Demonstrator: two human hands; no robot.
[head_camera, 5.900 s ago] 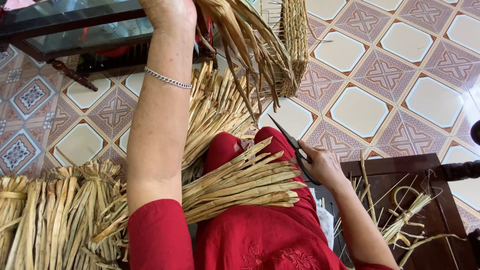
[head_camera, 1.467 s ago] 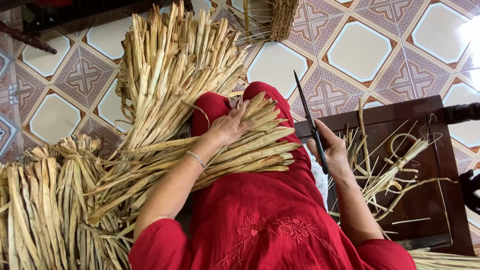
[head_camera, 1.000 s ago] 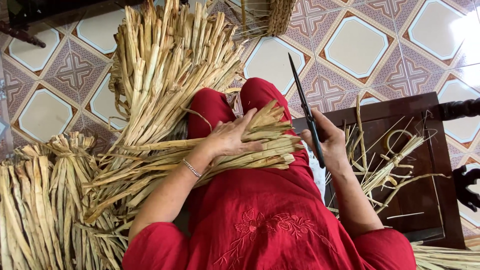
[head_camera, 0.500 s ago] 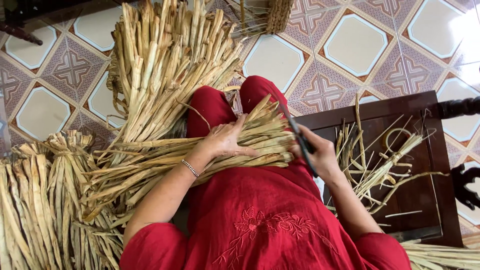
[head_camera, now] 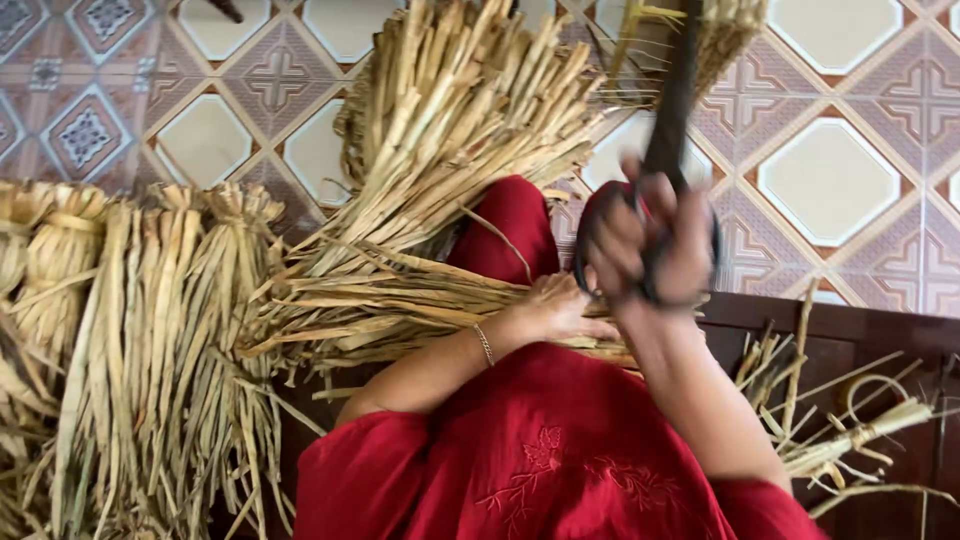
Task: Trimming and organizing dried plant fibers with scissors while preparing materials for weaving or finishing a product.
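My left hand (head_camera: pixel 556 307) presses down on a bundle of dried straw-coloured leaves (head_camera: pixel 400 305) lying across my lap, which is covered in red cloth (head_camera: pixel 560 460). A thin silver bracelet (head_camera: pixel 484 343) circles that wrist. My right hand (head_camera: pixel 650 245) is raised close to the camera and blurred, its fingers through the dark handles of a pair of black scissors (head_camera: pixel 672 110) whose blades point up and away.
A large fan of dried leaves (head_camera: pixel 460 110) spreads on the patterned tile floor (head_camera: pixel 830 170) ahead. More bundled leaves (head_camera: pixel 130 340) stand at the left. A dark wooden stool (head_camera: pixel 860 345) with loose trimmings (head_camera: pixel 830 430) sits at the right. A woven basket (head_camera: pixel 735 30) shows at the top.
My right hand has lifted the scissors from beside the bundle up toward the camera. My left hand still rests on the leaves in my lap.
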